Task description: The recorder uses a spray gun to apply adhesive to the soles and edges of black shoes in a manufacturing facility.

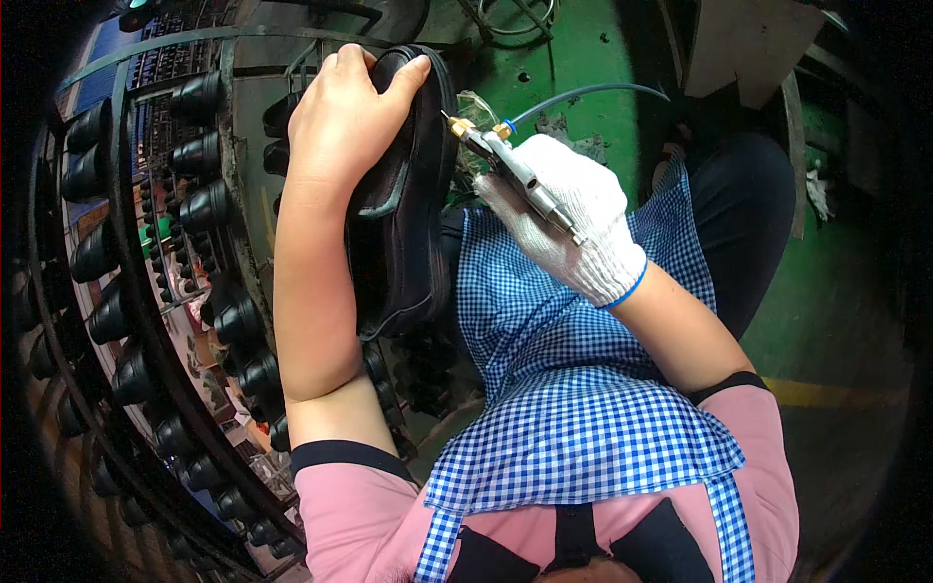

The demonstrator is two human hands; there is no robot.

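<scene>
My bare left hand (352,115) is closed around the toe end of a black shoe (416,223), thumb laid over its top edge. The shoe is held lengthwise beside my left forearm, its dark opening partly showing. In a white knitted glove with a blue cuff, my right hand (573,209) grips a small metal spray gun (515,170). The gun's brass nozzle points at the side of the shoe, a short gap away. A grey air hose (593,89) runs from a blue fitting near the nozzle. Fingers under the gun are partly hidden.
On my left stands a curved-looking metal rack (121,194) with many black shoes (204,206) on its tiers. The green floor (593,39) lies ahead, with a coiled hose or wire (520,15). A board-like panel (753,44) stands at the far right. A blue checked apron (583,428) covers my lap.
</scene>
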